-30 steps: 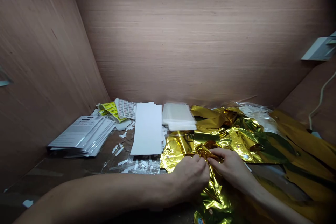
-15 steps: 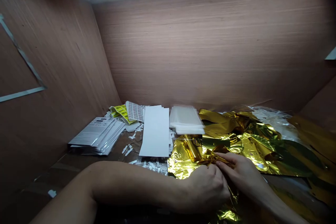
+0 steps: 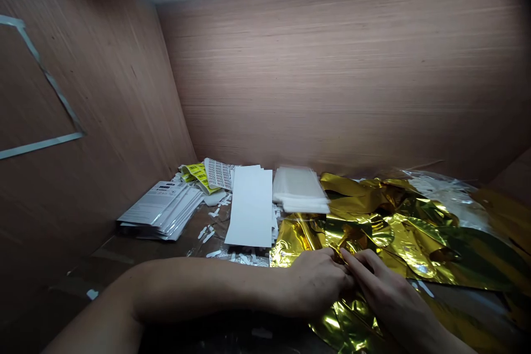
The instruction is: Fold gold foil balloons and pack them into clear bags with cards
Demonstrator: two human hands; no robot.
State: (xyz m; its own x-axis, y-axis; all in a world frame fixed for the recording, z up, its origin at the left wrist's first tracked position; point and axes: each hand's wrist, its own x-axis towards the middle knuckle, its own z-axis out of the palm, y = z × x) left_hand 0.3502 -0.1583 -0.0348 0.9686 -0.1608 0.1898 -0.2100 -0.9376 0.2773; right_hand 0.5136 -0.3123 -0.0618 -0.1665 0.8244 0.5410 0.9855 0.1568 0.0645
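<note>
A shiny gold foil sheet [image 3: 346, 327] hangs crumpled below and between my hands at the right of the head view. My left hand [image 3: 317, 282] is closed on it, knuckles up, with the fingertips hidden. Close against it, my right hand [image 3: 381, 287] pinches the foil with thumb and index finger near the left hand's knuckles. Behind both hands lies a heap of more gold foil pieces [image 3: 415, 232], with cut-out and curved edges, spread over the table. The exact foil shape in my grip is hidden.
Left of the foil lies a stack of white cards [image 3: 251, 207]. Clear plastic bags [image 3: 299, 188] are piled beside it. Packed flat packets [image 3: 160, 210], yellow label sheets [image 3: 201, 177] and a printed sticker sheet [image 3: 219, 173] sit further left. Small white pieces [image 3: 206, 232] are scattered. Wooden walls [image 3: 332, 77] enclose the table.
My hands have drawn closer together on the foil, and its bunched part is now mostly covered by them. More loose foil shows below the hands. The view has shifted slightly.
</note>
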